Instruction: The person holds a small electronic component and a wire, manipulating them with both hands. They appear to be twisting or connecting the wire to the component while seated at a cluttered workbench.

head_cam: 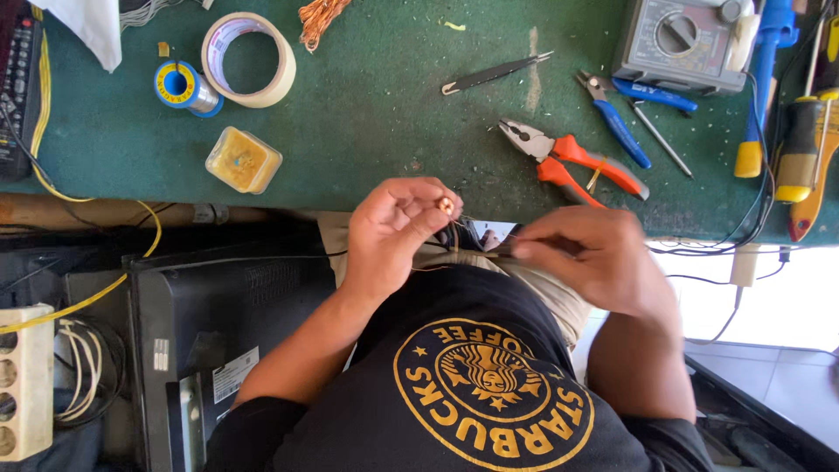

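Here, your left hand [395, 229] pinched a small copper coil [446, 205] between its fingertips, raised above your lap so the fine wire stayed taut. Your right hand [587, 253], blurred, closed on a thin tool beside it. The orange pliers [572, 159] lay near on the green bench [376, 105].

I see a workbench [376, 105] covered in worn green felt, lit brightly from above. Below its edge at the right, pale floor tiles [778, 350] glare in strong daylight. A dark cabinet [210, 323] stands lower left.
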